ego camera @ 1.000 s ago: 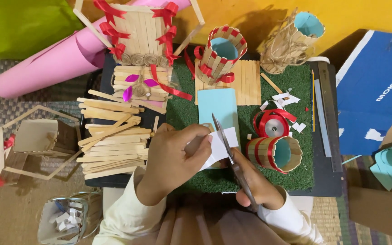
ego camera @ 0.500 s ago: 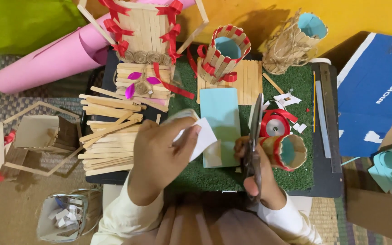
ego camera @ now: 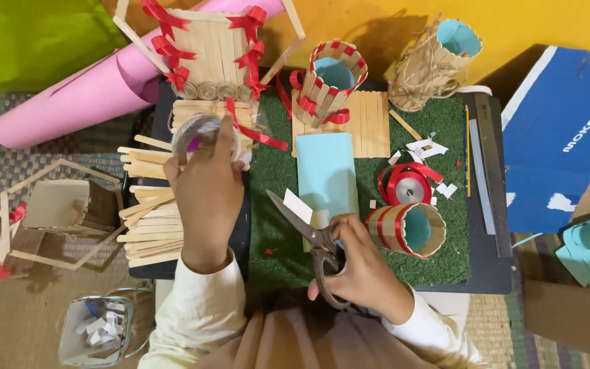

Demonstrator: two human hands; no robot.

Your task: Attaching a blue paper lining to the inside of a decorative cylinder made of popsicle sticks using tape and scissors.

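Scissors (ego camera: 312,239) sit in the right hand (ego camera: 363,270), fingers through the loops near the person's lap, and serve here as the landmark. Their long axis runs from the loops up and to the left, the blades nearly closed, the tip ending beside a small white paper scrap (ego camera: 297,205) on the pale blue card (ego camera: 326,174). The right hand is closed around the handles.

Up and well to the left of the scissors, the left hand (ego camera: 206,195) reaches away from the body and grips a round roll of clear tape (ego camera: 196,133) between thumb and fingers, over the pile of wooden craft sticks (ego camera: 148,219). So the 2 hands are apart, the left one farther forward.

Just right of the scissors lies a stick-and-ribbon cup (ego camera: 408,229) on its side, with a red ribbon spool (ego camera: 404,186) above it, all on the green mat (ego camera: 278,178).
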